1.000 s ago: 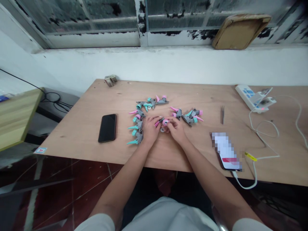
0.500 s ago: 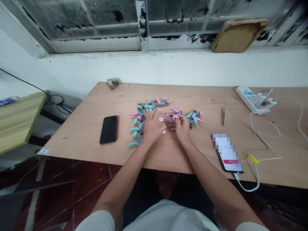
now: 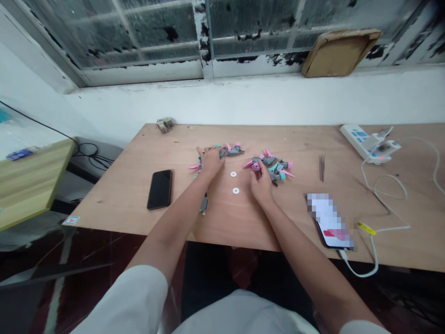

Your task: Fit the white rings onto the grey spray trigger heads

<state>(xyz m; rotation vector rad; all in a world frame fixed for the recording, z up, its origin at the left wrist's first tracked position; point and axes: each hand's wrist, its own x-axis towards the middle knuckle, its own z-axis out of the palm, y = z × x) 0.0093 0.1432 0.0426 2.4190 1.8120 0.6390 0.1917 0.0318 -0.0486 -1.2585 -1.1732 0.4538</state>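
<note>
Two hands at a plywood table (image 3: 121,195) below a weathered window (image 3: 243,28).
Left hand (image 3: 210,160) lies open on a heap of sprayer parts (image 3: 233,149); right hand (image 3: 261,183) pinches a pink-capped piece (image 3: 255,165); two washers (image 3: 233,174) lie on the bare wood between.

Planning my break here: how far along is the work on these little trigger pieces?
Looks done, probably: a cluster of grey trigger pieces lies by the right hand. In hand: the right hand touches a pink-capped piece; the left hand rests on the left group. Left, likely: that left group and two loose white washers on the table.
</note>
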